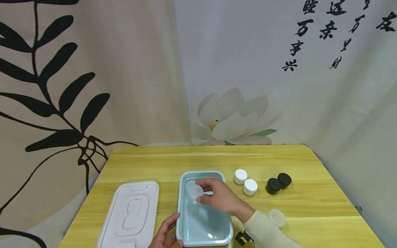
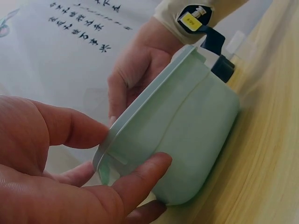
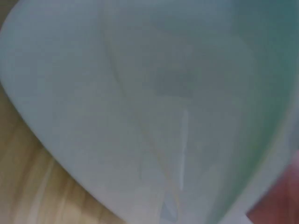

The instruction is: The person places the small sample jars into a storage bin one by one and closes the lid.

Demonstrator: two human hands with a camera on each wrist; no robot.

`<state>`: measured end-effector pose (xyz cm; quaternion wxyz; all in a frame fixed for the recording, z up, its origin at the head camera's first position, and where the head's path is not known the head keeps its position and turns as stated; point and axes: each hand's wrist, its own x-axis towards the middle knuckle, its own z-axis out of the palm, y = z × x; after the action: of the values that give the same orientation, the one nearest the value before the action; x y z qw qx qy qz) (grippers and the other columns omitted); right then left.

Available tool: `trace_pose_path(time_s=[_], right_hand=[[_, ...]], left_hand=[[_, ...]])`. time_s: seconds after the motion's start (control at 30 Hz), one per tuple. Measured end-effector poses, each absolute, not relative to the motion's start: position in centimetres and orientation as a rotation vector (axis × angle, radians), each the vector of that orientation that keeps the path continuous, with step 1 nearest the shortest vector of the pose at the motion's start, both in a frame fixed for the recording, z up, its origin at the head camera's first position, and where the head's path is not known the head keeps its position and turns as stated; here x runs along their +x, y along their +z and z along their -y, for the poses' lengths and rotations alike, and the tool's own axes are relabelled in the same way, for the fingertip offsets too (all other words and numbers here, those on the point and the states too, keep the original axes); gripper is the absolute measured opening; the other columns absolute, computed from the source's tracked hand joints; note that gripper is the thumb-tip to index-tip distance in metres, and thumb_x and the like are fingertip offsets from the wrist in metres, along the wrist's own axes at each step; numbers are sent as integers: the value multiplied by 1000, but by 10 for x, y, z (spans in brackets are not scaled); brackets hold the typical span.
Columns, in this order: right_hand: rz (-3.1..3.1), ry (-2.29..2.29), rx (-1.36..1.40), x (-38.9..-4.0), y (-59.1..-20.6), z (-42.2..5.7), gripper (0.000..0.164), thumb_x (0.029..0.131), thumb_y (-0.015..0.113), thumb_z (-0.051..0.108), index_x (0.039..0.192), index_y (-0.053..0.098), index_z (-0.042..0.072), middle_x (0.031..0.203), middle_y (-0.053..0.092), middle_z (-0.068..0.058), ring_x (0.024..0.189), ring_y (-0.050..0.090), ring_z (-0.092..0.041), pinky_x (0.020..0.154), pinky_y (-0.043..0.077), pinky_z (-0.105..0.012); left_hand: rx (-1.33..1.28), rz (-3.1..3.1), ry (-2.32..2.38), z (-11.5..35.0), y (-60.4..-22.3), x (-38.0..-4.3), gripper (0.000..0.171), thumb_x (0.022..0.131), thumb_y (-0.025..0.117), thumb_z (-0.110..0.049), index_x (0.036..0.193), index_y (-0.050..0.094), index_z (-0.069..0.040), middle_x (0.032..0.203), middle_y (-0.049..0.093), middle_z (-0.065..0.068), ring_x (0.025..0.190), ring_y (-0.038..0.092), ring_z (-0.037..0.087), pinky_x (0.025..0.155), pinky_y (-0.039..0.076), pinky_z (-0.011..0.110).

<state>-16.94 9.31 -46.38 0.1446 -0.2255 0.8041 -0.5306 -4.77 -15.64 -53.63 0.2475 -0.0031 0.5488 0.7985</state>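
A light blue rectangular container (image 1: 206, 220) stands on the table. My left hand (image 1: 167, 232) holds its near left side; in the left wrist view, fingers (image 2: 156, 165) lie against the outer wall and at the rim. My right hand (image 1: 218, 196) reaches over the container. Its thumb and fingertips pinch a small round translucent cup (image 1: 194, 191) over the far left part. Close up in the right wrist view is the blurred outer wall of the container (image 3: 93, 102); the cup is out of sight there.
Left of the container lies a white lid (image 1: 133, 213). To the right stand two white caps (image 1: 240, 176) and two black caps (image 1: 274, 186). Another translucent cup (image 1: 277, 218) is beside my right sleeve (image 1: 266, 230). A printed curtain (image 1: 149, 75) hangs behind the table.
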Motion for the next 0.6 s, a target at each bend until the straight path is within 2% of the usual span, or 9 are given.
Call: trace_pose_path(time_s=[0.13,0.6], right_hand=[[-2361,-1492,-664,-166,-465,-86,49,94,80,15,137,65,-2,129,71,-12,117,69,-29,94,59,-36],[-2451,-1386,-580,-162,-476,-71,42,88,85,14,125,68,6,113,73,-4,108,70,-22,91,58,-35]], left_hand=[[7,-1490,2181,157,-538,-48,89,98,71,-18,167,14,-7,171,-3,33,136,57,20,102,58,48],[44,-1468,2187,157,-539,-49,83,101,67,-14,166,16,-7,169,-5,35,134,57,16,102,58,44]])
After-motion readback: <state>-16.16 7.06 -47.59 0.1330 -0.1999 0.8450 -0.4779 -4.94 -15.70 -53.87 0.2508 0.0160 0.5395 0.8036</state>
